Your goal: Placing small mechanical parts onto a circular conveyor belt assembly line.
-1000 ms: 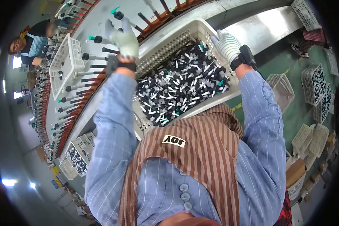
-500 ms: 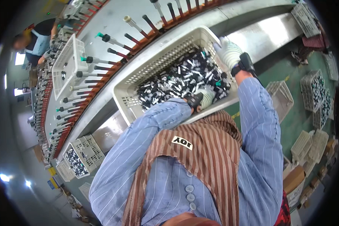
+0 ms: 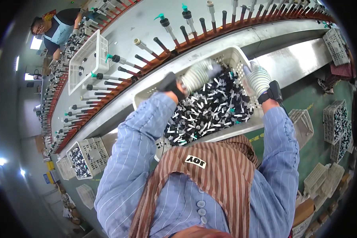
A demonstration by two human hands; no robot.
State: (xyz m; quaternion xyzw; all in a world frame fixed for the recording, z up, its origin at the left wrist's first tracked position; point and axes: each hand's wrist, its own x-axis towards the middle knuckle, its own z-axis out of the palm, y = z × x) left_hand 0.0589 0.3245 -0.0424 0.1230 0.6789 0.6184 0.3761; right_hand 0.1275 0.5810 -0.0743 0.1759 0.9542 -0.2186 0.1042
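Note:
A white perforated plastic crate (image 3: 242, 55) stands in front of me, holding a heap of small black and white pump-like parts (image 3: 210, 115), a few of them with green bits. My left hand (image 3: 198, 75), in a striped knit glove, is over the far side of the heap. Motion smears its fingers, so whether it grips anything cannot be made out. My right hand (image 3: 258, 78), gloved alike, is closed over the crate's right end wall near the far corner. Both wrists carry black straps.
Beyond the crate runs a conveyor (image 3: 146, 27) edged with upright holders, some carrying pump heads. A white basket (image 3: 73, 71) sits on it. At its far left a co-worker (image 3: 59, 31) stands. More crates of parts (image 3: 81, 162) lie at lower left and on the green floor at right.
My left hand has swept from the near side of the heap to its far side. The parts now lie more toward the crate's near side. My right hand stays at the same end wall.

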